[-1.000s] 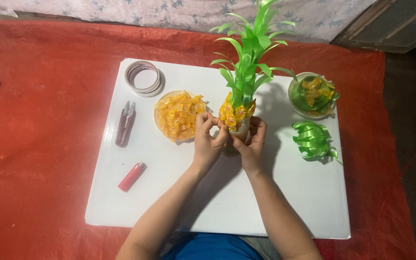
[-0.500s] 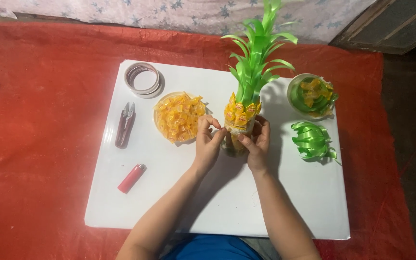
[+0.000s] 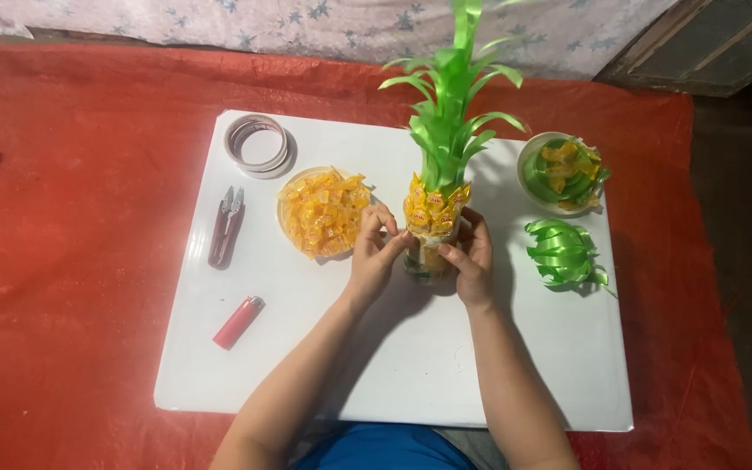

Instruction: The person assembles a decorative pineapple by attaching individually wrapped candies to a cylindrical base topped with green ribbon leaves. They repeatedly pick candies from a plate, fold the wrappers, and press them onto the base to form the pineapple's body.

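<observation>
A bottle [image 3: 431,252] stands upright in the middle of the white board [image 3: 393,365]. Yellow wrapped candies ring its upper part, and green ribbon leaves [image 3: 450,113] rise from its top. My left hand [image 3: 374,254] presses against the bottle's left side, fingertips at the candy ring. My right hand [image 3: 472,259] grips the bottle from the right. A shallow bowl of yellow wrapped candies [image 3: 322,213] lies just left of my left hand.
A tape roll [image 3: 257,144] sits at the board's far left corner, small snips [image 3: 225,228] and a red lighter [image 3: 238,321] along the left. A bowl with green ribbon and candies [image 3: 562,171] and loose green ribbon loops [image 3: 562,252] lie right. Red cloth [image 3: 63,218] surrounds the board.
The bottle has tipped from leaning right to standing more upright. Both hands stayed on its lower part, shifting slightly around it.
</observation>
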